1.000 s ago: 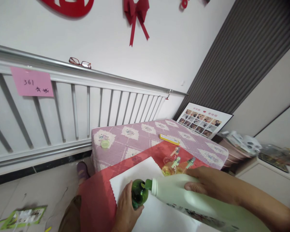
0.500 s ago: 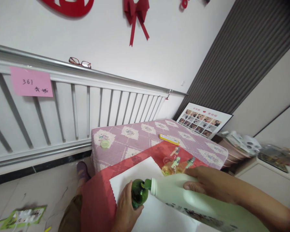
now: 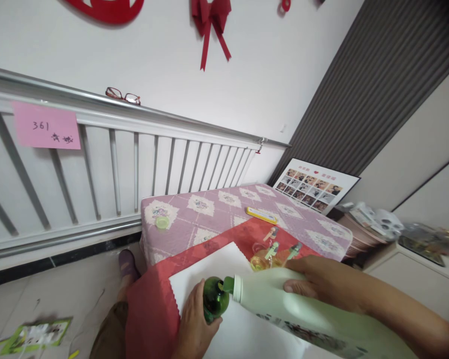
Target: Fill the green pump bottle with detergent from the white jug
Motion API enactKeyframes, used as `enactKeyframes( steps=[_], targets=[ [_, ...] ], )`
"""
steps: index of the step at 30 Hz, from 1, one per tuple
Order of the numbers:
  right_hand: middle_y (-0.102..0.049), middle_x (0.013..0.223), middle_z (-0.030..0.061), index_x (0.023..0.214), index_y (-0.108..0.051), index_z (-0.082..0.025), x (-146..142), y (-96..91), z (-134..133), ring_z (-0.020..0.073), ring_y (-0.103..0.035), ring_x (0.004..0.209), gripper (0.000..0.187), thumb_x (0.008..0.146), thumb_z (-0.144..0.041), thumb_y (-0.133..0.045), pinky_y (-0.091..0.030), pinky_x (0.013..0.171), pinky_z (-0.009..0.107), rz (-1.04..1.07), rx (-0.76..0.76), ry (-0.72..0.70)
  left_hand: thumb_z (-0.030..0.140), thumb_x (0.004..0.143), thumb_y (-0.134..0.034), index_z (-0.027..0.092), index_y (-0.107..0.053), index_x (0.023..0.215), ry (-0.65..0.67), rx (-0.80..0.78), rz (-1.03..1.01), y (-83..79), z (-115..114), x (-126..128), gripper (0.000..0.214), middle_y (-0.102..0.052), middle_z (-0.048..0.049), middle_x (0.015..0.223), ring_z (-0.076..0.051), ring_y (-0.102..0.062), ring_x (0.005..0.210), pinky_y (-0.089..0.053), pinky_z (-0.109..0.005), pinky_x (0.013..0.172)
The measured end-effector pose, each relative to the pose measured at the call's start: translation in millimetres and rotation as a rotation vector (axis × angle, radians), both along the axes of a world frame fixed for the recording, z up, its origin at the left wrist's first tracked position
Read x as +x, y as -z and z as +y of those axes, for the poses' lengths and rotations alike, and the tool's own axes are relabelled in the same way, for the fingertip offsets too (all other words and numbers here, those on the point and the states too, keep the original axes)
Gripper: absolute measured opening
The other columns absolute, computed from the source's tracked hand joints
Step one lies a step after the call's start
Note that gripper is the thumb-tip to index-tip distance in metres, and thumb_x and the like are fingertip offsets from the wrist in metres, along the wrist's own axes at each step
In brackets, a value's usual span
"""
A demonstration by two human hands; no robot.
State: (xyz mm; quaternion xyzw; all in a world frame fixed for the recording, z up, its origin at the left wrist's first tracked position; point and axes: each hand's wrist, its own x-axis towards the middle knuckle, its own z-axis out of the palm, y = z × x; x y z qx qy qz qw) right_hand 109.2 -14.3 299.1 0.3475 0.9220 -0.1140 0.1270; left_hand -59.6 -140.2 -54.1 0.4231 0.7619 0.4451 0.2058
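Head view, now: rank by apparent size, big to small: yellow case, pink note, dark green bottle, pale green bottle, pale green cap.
1. pale green bottle (near the camera, runs off frame)
2. pink note
3. dark green bottle, partly hidden by the left hand
4. yellow case
5. pale green cap

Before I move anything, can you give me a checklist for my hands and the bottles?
1. Left hand holding the small green bottle: ok, fingers and thumb wrap its side.
2. Right hand holding the big bottle: ok, it is held tilted.
3. Green spout at the small bottle's mouth: ok, they meet in this view; cannot tell if it goes inside.
4. Room left inside the small bottle: cannot tell, the dark green hides the level.
5. Pump bottles well clear of your right hand: not ok, they seem close beside it.
6. White mat dry: cannot tell, part of it is covered.
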Motion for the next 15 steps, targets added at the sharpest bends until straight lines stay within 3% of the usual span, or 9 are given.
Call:
enactKeyframes(
  steps=[3,15],
  targets=[
    [-0.08,0.103,0.014,0.092,-0.071,-0.022,-2,-3.2,-2,0.0354,-0.074,0.097,0.042,0.094,-0.059,-0.051,-0.056,0.081,0.044,-0.081,-0.075,0.014,0.026,0.069,-0.062,0.011,-0.034,0.155,0.003,-0.008,-0.012,-2.0,0,0,0.091,-0.047,-0.0159,0.164,-0.03,-0.045,0.152,-0.037,-0.047,0.128],
    [-0.079,0.108,0.0153,0.093,-0.071,-0.022,-5,-7.2,-5,0.0372,-0.073,0.101,0.043,0.093,-0.06,-0.05,-0.055,0.084,0.046,-0.088,-0.076,0.038,0.026,0.069,-0.063,0.01,-0.034,0.155,0.008,-0.043,-0.029,-11.4,-1,-1,0.091,-0.046,-0.0161,0.165,-0.03,-0.044,0.152,-0.036,-0.045,0.128]
  ],
)
